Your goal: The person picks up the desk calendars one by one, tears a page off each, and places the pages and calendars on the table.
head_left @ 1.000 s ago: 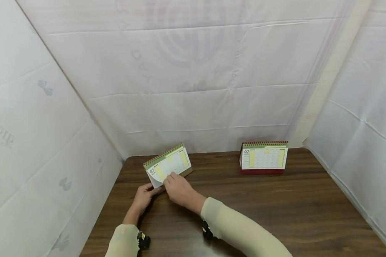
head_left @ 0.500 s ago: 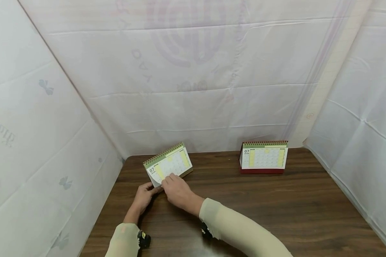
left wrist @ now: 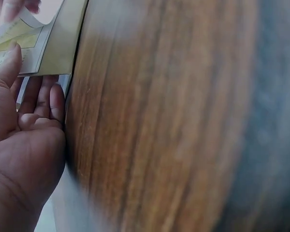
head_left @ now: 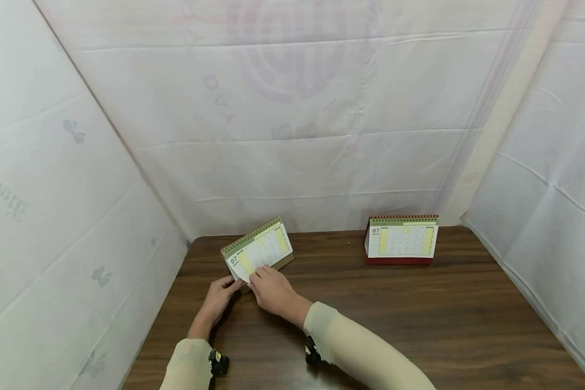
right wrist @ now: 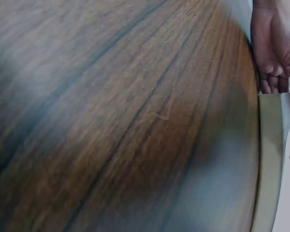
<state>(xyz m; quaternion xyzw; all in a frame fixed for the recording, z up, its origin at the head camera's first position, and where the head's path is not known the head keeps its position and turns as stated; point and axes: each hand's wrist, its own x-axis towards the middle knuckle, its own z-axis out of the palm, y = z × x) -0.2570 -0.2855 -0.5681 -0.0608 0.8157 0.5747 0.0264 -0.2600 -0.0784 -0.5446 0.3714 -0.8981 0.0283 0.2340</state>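
Note:
A desk calendar (head_left: 265,250) with a green header, spiral binding and tan base stands at an angle on the left of the table. My left hand (head_left: 216,298) holds its lower left corner. In the left wrist view the thumb (left wrist: 8,65) lies on the front pages and the other fingers reach behind the tan base (left wrist: 65,41). My right hand (head_left: 274,291) pinches the bottom edge of the front page near that corner, and the page (left wrist: 46,8) curls up off the sheets below. Only a few right fingertips show at the edge of the right wrist view.
A second desk calendar (head_left: 404,241), with a red base and the same 07 page, stands at the back right. The dark wooden table (head_left: 370,303) meets white sheeting (head_left: 292,179) at the back and both sides.
The curled page corner has shifted slightly, and more of the tan base now shows under it, between the hands. Both hands keep their places on the calendar; the red-based calendar stays put.

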